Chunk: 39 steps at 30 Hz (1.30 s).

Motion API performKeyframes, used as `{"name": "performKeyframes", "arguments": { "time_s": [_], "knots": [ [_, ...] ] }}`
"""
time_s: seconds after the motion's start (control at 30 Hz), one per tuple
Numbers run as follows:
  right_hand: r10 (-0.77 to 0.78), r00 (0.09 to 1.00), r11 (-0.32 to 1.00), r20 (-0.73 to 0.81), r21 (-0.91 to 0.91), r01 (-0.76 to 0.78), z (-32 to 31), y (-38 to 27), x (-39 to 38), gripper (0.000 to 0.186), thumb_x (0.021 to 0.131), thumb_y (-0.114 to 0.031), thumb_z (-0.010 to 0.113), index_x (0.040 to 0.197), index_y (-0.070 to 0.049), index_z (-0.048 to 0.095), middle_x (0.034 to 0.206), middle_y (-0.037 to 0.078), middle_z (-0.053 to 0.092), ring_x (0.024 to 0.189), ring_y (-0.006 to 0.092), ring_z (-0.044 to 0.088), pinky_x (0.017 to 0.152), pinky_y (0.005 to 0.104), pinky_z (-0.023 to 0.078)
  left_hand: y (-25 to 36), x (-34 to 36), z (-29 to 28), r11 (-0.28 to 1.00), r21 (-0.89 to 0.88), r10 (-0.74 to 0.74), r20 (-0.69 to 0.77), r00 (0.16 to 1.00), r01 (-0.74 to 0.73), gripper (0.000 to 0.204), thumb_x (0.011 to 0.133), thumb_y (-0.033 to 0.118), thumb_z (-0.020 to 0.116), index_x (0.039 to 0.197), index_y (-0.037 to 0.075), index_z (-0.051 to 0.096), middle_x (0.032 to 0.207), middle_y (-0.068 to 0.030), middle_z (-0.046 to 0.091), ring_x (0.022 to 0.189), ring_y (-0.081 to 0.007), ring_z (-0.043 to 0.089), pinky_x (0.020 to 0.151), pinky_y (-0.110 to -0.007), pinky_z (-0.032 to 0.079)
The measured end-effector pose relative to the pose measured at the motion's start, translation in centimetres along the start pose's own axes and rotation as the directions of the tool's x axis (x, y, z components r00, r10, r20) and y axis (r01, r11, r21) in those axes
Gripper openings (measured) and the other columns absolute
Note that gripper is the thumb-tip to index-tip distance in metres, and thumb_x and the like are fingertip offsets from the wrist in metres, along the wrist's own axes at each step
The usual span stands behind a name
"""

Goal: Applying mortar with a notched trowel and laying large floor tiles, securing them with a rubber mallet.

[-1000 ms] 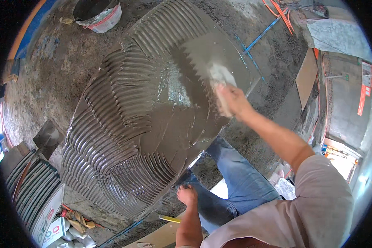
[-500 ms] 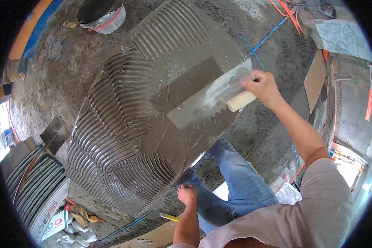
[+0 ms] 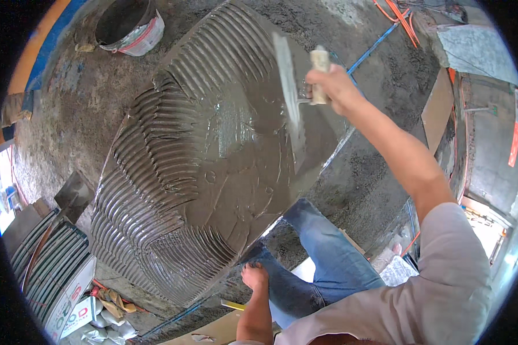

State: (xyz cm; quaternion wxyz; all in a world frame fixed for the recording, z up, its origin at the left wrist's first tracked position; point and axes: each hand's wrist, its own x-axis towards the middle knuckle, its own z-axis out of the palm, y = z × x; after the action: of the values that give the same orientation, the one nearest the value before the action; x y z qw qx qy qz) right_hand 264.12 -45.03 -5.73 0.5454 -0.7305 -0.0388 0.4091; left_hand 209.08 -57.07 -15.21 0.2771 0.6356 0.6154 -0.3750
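My right hand [image 3: 338, 86] is closed round the pale handle of a trowel [image 3: 290, 95], whose long metal blade is tilted on edge and a little blurred by motion. The blade is over the right side of a large slab [image 3: 338, 150] coated with wet grey mortar [image 3: 236, 178]. Combed ridges run along the slab's left, top and bottom, while the middle and right are smoothed flat. My left hand [image 3: 255, 276] rests, fingers curled in, against my jeans at the knee by the slab's lower edge; nothing shows in it.
A mortar bucket [image 3: 133, 31] stands at the upper left. At the left, a second metal trowel [image 3: 75, 192] lies by a stack of tiles [image 3: 52, 264]. A white box [image 3: 77, 316] and bags are at the lower left. Orange tubes [image 3: 406, 23] and a blue pipe [image 3: 374, 46] cross the rough floor.
My right hand has moved up and left, turning the trowel from a flat slant to nearly upright on edge. A smoothed strip now shows across the middle. My left hand stays by the knee.
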Motion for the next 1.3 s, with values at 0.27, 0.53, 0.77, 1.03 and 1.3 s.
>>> {"name": "performKeyframes", "arguments": {
  "time_s": [0.27,0.53,0.77,1.03,1.3],
  "knots": [
    [-0.012,0.997,0.967,0.075,-0.252,0.030,0.5,-0.7,2.8,0.024,0.074,-0.020,0.065,0.087,-0.001,0.058,0.068,0.004,0.057,0.057,0.0111,0.054,0.049,0.0273,0.047,1.0,-1.0,2.1,0.999,-0.017,-0.050,0.022,0.999,0.050,0.033,0.078,0.032,0.061,0.097,0.004,0.062,0.103,-0.0161,0.060,0.099,-0.0357,0.053,0.085,-0.045,0.044],
    [-0.329,0.944,0.663,-0.002,-0.712,0.229,-1.4,-2.0,15.8,0.039,0.063,-0.030,0.070,0.087,0.001,0.064,0.073,0.015,0.065,0.066,0.0254,0.063,0.065,0.0353,0.049,2.0,-2.0,3.5,0.991,-0.060,-0.116,0.069,0.991,0.120,0.032,0.079,0.029,0.061,0.096,0.003,0.062,0.103,-0.0142,0.061,0.102,-0.0339,0.053,0.086,-0.044,0.044],
    [-0.359,0.931,0.513,-0.059,-0.846,0.143,0.3,-3.5,20.3,0.031,0.064,-0.024,0.065,0.084,0.000,0.064,0.074,0.017,0.064,0.069,0.0261,0.063,0.066,0.0388,0.049,0.9,-2.1,5.9,0.983,-0.095,-0.143,0.112,0.983,0.154,0.034,0.078,0.029,0.061,0.097,0.001,0.062,0.107,-0.0158,0.060,0.107,-0.0342,0.050,0.091,-0.043,0.041],
    [-0.397,0.898,0.437,-0.189,-0.899,0.004,4.0,-2.3,18.0,0.026,0.065,-0.018,0.063,0.087,-0.004,0.065,0.085,0.019,0.065,0.083,0.0351,0.063,0.073,0.0408,0.050,0.8,-1.8,5.8,0.994,-0.048,-0.097,0.052,0.994,0.100,0.028,0.079,0.030,0.063,0.094,0.007,0.064,0.102,-0.0118,0.061,0.102,-0.0332,0.052,0.087,-0.043,0.044],
    [-0.058,0.894,0.373,0.444,-0.821,0.432,16.5,7.6,0.3,0.022,0.069,-0.016,0.056,0.089,-0.005,0.061,0.080,0.016,0.065,0.073,0.0333,0.065,0.068,0.0443,0.053,1.0,-1.5,3.2,0.994,-0.041,-0.095,0.073,0.993,0.098,0.030,0.077,0.030,0.061,0.094,0.005,0.063,0.104,-0.0124,0.061,0.102,-0.0330,0.053,0.086,-0.042,0.044]
  ]
}}
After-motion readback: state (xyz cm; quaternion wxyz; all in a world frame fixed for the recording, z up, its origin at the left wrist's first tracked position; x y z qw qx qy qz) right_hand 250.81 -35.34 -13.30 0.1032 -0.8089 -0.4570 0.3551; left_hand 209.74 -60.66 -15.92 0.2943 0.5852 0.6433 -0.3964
